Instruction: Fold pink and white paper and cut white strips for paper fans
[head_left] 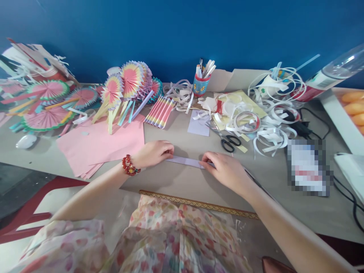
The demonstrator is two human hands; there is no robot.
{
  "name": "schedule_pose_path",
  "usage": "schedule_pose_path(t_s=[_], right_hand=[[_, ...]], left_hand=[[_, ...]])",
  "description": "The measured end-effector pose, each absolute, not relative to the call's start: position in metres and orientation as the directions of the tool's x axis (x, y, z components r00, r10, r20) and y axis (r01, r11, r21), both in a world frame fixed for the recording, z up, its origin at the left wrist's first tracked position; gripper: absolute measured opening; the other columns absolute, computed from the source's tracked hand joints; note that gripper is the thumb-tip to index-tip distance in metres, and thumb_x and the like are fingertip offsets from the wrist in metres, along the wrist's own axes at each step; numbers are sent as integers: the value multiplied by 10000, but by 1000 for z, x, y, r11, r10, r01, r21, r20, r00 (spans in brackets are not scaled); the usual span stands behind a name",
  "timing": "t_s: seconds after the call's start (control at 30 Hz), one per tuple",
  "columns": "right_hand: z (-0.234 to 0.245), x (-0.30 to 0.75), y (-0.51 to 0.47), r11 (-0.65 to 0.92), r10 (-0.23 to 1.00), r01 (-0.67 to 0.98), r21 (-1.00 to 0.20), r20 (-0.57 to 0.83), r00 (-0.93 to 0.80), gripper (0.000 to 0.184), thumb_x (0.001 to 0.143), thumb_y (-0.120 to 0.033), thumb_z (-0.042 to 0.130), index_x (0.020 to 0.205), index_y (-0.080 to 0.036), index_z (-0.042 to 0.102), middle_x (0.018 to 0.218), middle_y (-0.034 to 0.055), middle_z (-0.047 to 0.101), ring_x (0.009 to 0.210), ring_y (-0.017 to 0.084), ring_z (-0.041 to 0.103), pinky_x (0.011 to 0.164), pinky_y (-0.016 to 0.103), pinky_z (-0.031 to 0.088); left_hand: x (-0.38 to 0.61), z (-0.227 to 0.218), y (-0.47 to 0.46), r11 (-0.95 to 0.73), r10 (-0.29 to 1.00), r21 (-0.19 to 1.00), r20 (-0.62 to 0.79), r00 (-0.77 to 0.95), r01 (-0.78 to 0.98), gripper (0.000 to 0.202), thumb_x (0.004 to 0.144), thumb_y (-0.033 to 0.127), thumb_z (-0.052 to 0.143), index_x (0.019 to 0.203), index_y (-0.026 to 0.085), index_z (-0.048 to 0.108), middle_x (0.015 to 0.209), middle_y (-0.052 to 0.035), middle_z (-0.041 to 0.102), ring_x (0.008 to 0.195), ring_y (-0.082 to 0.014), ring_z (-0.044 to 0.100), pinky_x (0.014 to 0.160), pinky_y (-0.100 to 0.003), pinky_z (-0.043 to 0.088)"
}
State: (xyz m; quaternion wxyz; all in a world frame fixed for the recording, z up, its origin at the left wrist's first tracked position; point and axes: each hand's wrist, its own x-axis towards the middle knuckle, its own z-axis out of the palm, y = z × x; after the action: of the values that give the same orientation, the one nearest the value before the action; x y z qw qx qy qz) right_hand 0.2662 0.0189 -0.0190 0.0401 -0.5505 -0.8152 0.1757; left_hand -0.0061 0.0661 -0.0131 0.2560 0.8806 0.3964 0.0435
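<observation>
A narrow lilac paper strip point(184, 162) lies across the table in front of me, slightly slanted. My left hand point(155, 152) pinches its left end, thumb against curled fingers; a red bead bracelet circles that wrist. At the strip's right end my right hand point(220, 165) has its thumb and fingers closed on the paper. Just beyond the hands are a pleated pink, yellow and lilac paper piece point(160, 112), a small lilac sheet point(198, 125) and black-handled scissors point(231, 143). Pink paper sheets point(105, 140) lie left of my left hand.
Folded paper fans point(47, 117) crowd the back left. A blue pen cup point(201, 84) stands by the wall, with tape rolls point(247, 122) and curled white strips point(271, 140) to its right. A plastic bottle point(330, 76) leans at the far right, near black cables point(351, 201).
</observation>
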Motion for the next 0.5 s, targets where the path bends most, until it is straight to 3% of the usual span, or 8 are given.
schedule_pose_path(t_s=[0.5], right_hand=[[-18,266,19,315,914,888,-334,-144,-379,125,929,-324,557,860,-233,608,793,6,686,720,171,627,589,254,336]], left_hand=[[-8,-16,70,-578,686,497,-132,715,647,163,957,293,503,841,198,567,851,0,605,790,-162,558,695,-242,364]])
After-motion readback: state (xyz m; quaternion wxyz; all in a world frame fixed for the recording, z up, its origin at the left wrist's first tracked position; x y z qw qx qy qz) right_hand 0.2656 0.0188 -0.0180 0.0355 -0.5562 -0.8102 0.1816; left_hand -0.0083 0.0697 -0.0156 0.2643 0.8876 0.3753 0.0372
